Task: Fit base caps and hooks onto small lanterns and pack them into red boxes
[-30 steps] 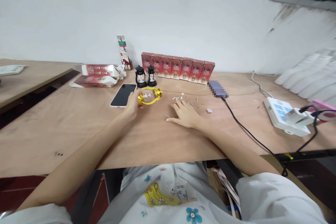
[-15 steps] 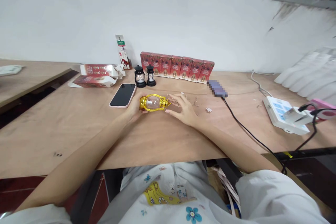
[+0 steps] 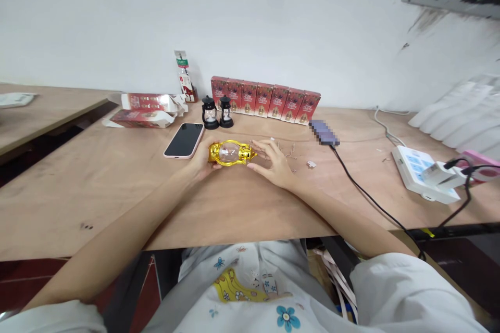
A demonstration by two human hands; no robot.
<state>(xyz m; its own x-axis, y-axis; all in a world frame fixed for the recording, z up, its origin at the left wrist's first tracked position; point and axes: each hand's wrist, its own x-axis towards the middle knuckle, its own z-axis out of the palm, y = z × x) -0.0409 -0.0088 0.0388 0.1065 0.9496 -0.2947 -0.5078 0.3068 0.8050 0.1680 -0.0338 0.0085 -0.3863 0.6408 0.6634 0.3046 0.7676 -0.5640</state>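
Observation:
A small gold toy lantern with a clear globe lies on its side above the wooden table. My left hand grips its base end from the left. My right hand is at its top end, thumb and fingers pinched close to the cap; whether it holds one of the thin wire pieces I cannot make out. Small wire handles and white bits lie just right of that hand.
A black phone lies left of the lantern. Two black mini lanterns stand before a row of red boxes. Opened red cartons at back left. A power strip and black cable lie on the right.
The left hand brought the gold lantern down and right, turning it level. My right hand lifted off the table and came to the lantern's top end. In the last half second little moved.

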